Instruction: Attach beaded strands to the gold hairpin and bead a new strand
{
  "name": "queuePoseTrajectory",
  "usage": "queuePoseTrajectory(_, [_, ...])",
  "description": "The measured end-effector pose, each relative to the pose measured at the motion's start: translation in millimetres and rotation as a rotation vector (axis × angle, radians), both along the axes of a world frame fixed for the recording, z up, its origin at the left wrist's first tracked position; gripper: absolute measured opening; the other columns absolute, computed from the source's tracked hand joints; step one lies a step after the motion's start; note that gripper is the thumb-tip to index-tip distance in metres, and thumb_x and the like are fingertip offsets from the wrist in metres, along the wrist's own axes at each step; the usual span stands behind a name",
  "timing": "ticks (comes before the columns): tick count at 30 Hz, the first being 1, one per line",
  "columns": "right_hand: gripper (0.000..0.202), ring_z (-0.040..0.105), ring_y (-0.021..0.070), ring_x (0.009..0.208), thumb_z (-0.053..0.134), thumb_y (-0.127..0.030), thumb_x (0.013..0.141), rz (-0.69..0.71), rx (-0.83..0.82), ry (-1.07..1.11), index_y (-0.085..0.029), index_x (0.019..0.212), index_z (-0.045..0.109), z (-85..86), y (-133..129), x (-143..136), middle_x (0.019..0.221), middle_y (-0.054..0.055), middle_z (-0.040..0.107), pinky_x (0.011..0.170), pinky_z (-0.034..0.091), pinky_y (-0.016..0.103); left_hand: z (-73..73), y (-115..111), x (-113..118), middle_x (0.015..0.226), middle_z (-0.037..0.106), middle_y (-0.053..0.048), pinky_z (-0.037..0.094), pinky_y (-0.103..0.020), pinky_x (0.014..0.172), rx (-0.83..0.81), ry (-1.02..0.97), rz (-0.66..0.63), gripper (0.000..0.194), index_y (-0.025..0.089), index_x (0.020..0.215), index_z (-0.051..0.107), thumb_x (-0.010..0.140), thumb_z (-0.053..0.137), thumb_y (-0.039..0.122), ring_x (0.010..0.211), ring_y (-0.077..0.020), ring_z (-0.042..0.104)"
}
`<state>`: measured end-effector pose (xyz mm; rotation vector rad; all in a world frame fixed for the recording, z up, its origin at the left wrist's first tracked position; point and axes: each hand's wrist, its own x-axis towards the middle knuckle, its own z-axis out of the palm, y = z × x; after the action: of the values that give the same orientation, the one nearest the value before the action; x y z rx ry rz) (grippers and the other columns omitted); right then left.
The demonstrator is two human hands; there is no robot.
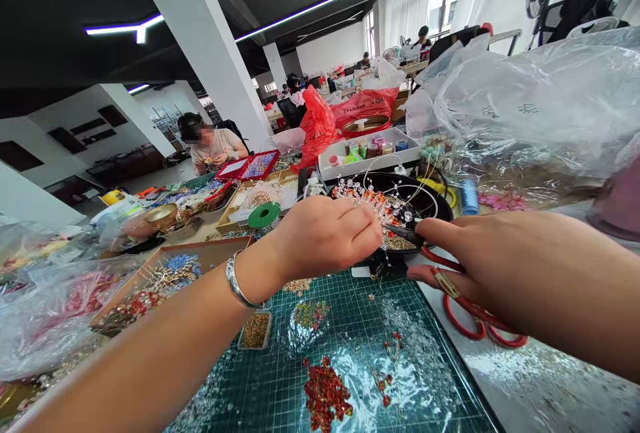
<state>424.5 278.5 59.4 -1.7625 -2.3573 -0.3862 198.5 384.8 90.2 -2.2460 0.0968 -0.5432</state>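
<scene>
My left hand (333, 233), with a silver bangle at the wrist, is closed round a spray of clear and orange beads (373, 203) on wires. From the right, my right hand (465, 249) grips red-handled pliers (453, 286), whose dark jaws point at the spray's lower side. Whether the jaws touch a wire cannot be made out. Both hands are above the far edge of a green cutting mat (365, 306), in front of a black bowl (430, 203). Red beads (325, 393) lie in a pile at the mat's front.
A small tray of gold beads (256, 330) and clear beads (420, 346) are on the mat. Red-handled scissors (465, 326) lie by its right edge. Beyond are a white box of spools (370, 153) and plastic bags (540, 99). A person (215, 143) sits at the far left.
</scene>
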Motion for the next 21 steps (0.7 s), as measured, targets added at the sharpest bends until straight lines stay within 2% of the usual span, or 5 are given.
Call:
queuePoseTrajectory(3, [0.044,0.065,0.0307,0.046,0.041,-0.066,0.088,-0.029,-0.047,0.011,-0.029,0.087,0.064,3.5,1.2,-0.7,0.065,0.006,0.072,0.04,0.022,0.033,-0.1,0.8,2.0,0.095,0.075,-0.004,0.044,-0.028,0.059,-0.007,-0.012,-0.007,0.017,0.014,0.1,0.065,0.097,0.048,0.013,0.073,-0.0143,0.063])
queuePoseTrajectory(9, [0.04,0.069,0.0345,0.053,0.041,-0.062,0.089,-0.045,-0.032,0.022,-0.029,0.088,0.063,6.4,1.0,3.2,0.066,0.006,0.073,0.04,0.024,0.034,-0.7,1.0,2.4,0.092,0.075,-0.005,0.042,-0.029,0.056,0.007,-0.036,-0.028,0.011,0.013,0.099,0.064,0.094,0.054,0.014,0.071,-0.0157,0.063])
queuePoseTrajectory(15, [0.052,0.067,0.033,0.05,0.035,-0.068,0.09,-0.017,-0.025,0.005,-0.027,0.091,0.066,1.9,2.4,5.9,0.065,0.008,0.072,0.039,0.024,0.033,-2.8,0.0,3.8,0.092,0.074,-0.003,0.041,-0.029,0.057,-0.016,-0.01,0.027,0.018,0.016,0.099,0.065,0.097,0.047,0.014,0.071,-0.0147,0.061])
queuePoseTrajectory(21, [0.043,0.064,0.0298,0.05,0.04,-0.059,0.094,0.048,0.061,-0.073,-0.026,0.101,0.067,0.9,3.5,5.9,0.068,0.007,0.072,0.04,0.029,0.036,-5.5,1.2,5.6,0.088,0.073,-0.005,0.043,-0.029,0.055,-0.04,-0.013,0.001,0.018,0.013,0.097,0.066,0.096,0.048,0.012,0.069,-0.0153,0.063])
